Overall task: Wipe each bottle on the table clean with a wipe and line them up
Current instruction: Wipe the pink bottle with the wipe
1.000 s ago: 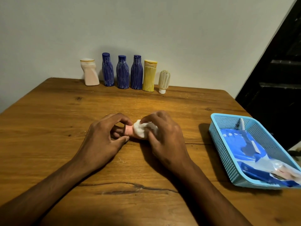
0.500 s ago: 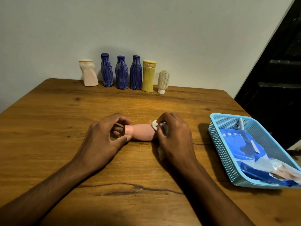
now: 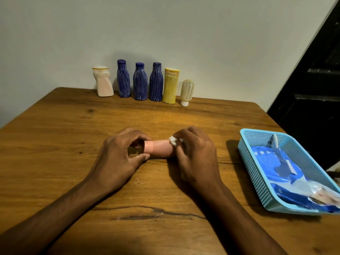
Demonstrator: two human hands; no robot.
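The left hand (image 3: 117, 155) pinches the cap end of the pink bottle (image 3: 159, 149) lying on the bench (image 3: 73, 126); the right hand (image 3: 195, 153) presses a wipe (image 3: 173, 140) around its base. It looks light, smooth and apt to roll, so gripping both ends seems wise.

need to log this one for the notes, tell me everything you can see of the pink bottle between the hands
The pink bottle lies on its side on the wooden table, near the middle, cap end towards the left hand. It is a smooth, matte salmon pink, seemingly plastic, with a slightly paler cap band. The left hand grips the cap end with thumb and fingers; the right hand presses a white wipe against its other end, hiding that end. No label or marking shows.
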